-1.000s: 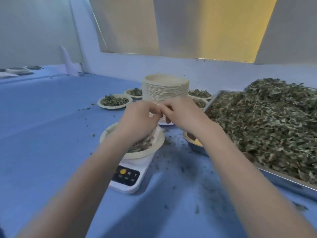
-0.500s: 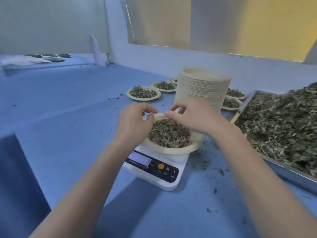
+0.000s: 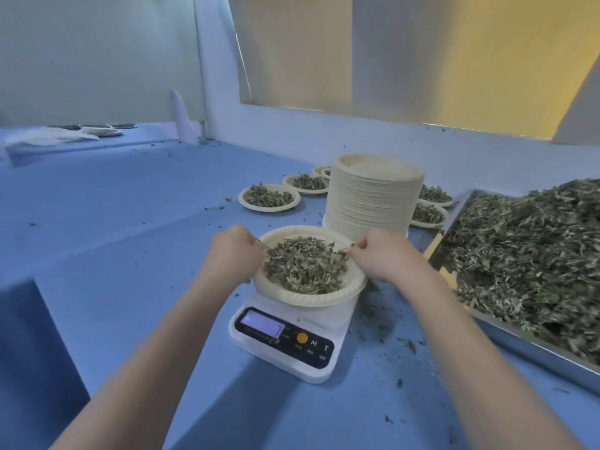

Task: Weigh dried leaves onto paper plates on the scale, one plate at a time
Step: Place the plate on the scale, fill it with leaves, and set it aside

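Paper plate [image 3: 308,295] of dried leaves [image 3: 305,264] sitting on scale [image 3: 289,339] between both hands, left [image 3: 235,251] and right [image 3: 383,254], each pinching its rim. Beyond, several filled plates [image 3: 269,198] done; tall stack [image 3: 373,196] and heaped tray [image 3: 526,248] to right remaining.

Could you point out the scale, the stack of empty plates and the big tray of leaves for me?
scale [image 3: 328,323]: head view, on its bare white top beside the plate.
stack of paper plates [image 3: 373,203]: head view, on the stack's ribbed side.
metal tray [image 3: 532,344]: head view, on its near wall.
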Motion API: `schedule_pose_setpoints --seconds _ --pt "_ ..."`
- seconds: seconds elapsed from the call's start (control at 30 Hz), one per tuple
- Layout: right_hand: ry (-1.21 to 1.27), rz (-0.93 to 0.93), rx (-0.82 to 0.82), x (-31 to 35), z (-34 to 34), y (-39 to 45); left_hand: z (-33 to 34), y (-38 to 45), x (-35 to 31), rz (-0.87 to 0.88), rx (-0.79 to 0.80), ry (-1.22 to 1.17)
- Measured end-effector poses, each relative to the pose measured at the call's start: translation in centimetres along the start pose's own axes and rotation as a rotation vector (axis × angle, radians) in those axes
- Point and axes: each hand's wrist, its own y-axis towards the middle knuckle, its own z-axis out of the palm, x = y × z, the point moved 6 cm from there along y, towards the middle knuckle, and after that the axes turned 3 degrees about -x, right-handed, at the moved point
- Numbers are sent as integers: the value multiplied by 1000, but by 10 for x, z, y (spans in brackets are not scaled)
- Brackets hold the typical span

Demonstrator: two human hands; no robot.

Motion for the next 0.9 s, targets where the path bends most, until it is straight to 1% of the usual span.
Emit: schedule_pose_setpoints --seconds 0.17,0.3,0.4,0.53,0.67,0.77,0.9 --pt "404 -11 -133 20 -14 9 -36 17 6 -181 42 -425" --pt "833 92 -129 34 -1 25 -50 27 18 -289 82 -720" --pt "1054 183 -117 44 13 40 -54 39 27 -335 104 -881" --pt "1194 250 -153 60 24 66 -47 60 29 -346 151 -1009" --pt "1309 254 -173 81 20 96 -45 100 22 -315 98 -1120" --pt "1370 234 -175 100 2 130 -52 146 11 -249 67 -1100" --pt "1295 254 -192 111 -40 175 -57 211 -21 -174 78 -1049"
